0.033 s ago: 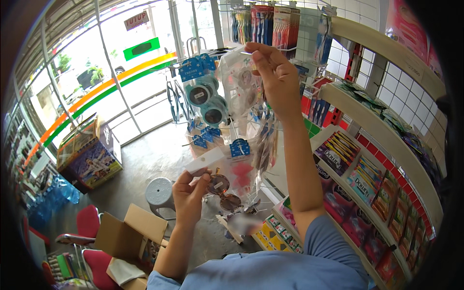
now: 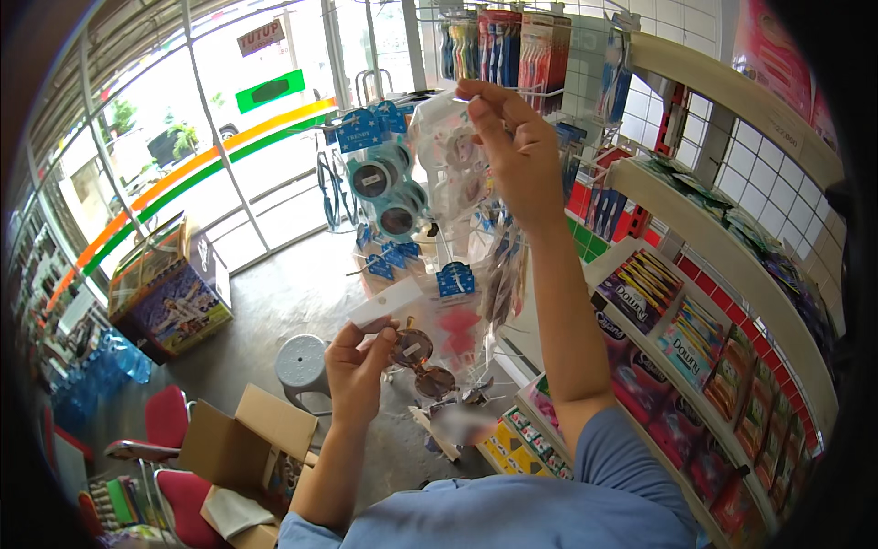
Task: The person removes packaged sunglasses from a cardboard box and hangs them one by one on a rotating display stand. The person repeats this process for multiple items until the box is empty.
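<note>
My left hand (image 2: 355,373) pinches a clear packet of round brown-lensed sunglasses (image 2: 412,348) with a white header. Higher up, my right hand (image 2: 521,151) has thumb and forefinger closed at the top edge of a clear plastic packet (image 2: 448,137) holding pale round-framed sunglasses. A thin metal prong end shows by those fingertips; whether they also touch it is hard to tell. Just left of that packet hang teal sunglasses (image 2: 375,180) on a blue card. Pink sunglasses (image 2: 459,325) under a small blue card hang beside the brown pair.
Toothbrush packs (image 2: 498,46) hang behind the sunglasses rack. Shelves of sachets (image 2: 640,288) curve along my right. To the left are a grey stool (image 2: 302,360), an open cardboard box (image 2: 219,448), red chairs (image 2: 167,416) and a large printed carton (image 2: 174,297) near the window.
Hardly anything differs. My right hand and the pale sunglasses packet have shifted slightly left; the left hand keeps its hold on the brown sunglasses.
</note>
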{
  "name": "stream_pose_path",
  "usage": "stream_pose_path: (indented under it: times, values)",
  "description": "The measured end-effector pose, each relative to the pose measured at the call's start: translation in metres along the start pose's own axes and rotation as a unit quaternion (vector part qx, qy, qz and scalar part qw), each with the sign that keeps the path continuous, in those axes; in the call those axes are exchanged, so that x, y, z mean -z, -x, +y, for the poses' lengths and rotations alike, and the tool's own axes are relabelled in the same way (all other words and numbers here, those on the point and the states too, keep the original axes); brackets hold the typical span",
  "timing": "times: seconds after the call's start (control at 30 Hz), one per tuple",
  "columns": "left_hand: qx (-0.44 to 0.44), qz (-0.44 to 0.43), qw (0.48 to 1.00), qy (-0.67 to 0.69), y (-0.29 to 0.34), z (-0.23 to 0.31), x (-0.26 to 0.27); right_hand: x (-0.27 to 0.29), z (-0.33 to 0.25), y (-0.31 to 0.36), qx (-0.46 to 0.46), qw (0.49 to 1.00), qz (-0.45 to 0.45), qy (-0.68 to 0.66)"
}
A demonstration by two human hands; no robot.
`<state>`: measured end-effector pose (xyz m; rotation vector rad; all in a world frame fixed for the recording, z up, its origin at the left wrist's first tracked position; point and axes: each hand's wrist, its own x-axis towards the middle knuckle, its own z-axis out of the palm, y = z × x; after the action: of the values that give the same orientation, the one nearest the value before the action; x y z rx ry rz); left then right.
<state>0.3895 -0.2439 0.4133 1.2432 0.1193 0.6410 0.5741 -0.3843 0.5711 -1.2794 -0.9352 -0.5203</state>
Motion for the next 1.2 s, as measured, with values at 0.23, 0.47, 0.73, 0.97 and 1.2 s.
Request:
stream_pose_path:
  times: [0.23,0.47,0.73,0.97,1.2]
  values:
    - [-0.021,0.024,0.999,-0.001,0.001,0.0,0.015,-0.069,-0.002,0.001,0.052,0.997,-0.059,0.017]
    - [-0.034,0.052,0.998,0.007,0.006,0.008,0.027,-0.131,0.019,-0.003,0.146,0.982,-0.064,0.1]
    - [-0.034,0.07,0.997,-0.024,0.001,0.017,0.029,-0.154,0.035,-0.003,0.131,0.977,-0.117,0.122]
    - [-0.037,0.054,0.997,-0.034,-0.011,0.018,0.026,-0.092,0.019,0.044,-0.073,0.973,-0.215,-0.041]
    - [-0.059,0.013,0.998,-0.018,-0.026,0.026,0.007,-0.053,0.011,0.085,-0.149,0.955,-0.257,-0.005]
